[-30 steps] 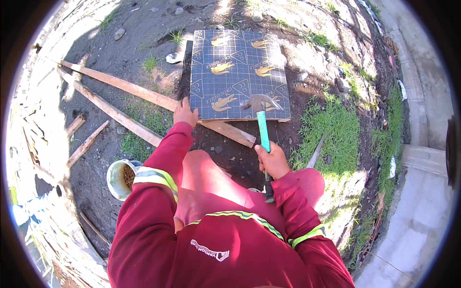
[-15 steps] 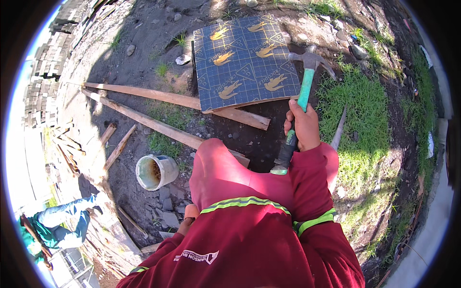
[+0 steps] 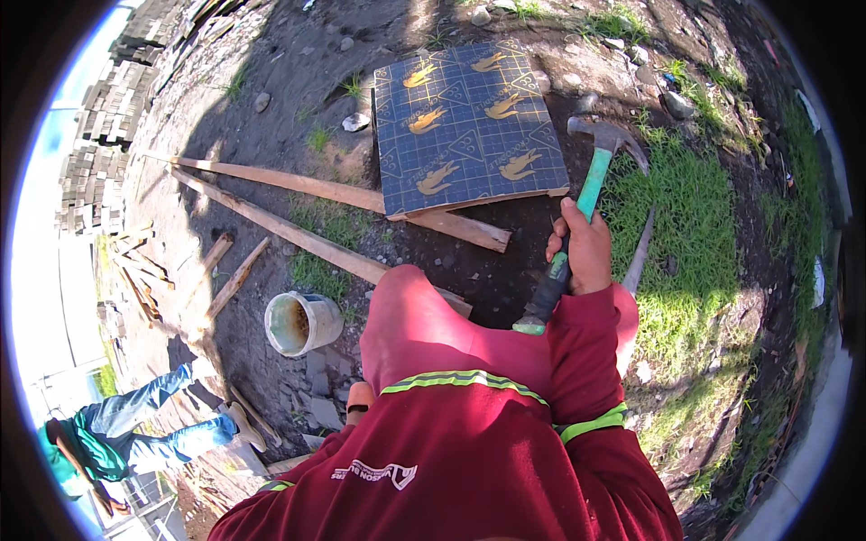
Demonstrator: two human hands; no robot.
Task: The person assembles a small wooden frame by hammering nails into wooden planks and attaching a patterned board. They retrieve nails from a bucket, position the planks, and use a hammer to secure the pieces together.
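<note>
My right hand (image 3: 588,254) is wrapped around the handle of a claw hammer (image 3: 592,185), green with a dark wrapped grip. The hammer's metal head points away from me, just right of a dark panel (image 3: 469,135) with a printed grid and yellow figures. That panel lies over the near end of a long timber (image 3: 311,185). Down by my left hip only part of my left hand (image 3: 360,397) shows, with a dark band at the wrist; its fingers are hidden. Beside my right knee a grey tapered blade (image 3: 641,251) sticks out.
A second long timber (image 3: 289,234) runs under my left knee. Left of it stand a white bucket (image 3: 317,325) and short wood pieces (image 3: 236,279). Grass (image 3: 686,216) grows at the right. A person in jeans (image 3: 158,428) is at the far left; stacked blocks (image 3: 95,180) rise behind.
The hammer has shifted slightly right, its head now farther from the panel's edge. At the far left the other person's legs have moved apart. The whole view has shifted a little.
</note>
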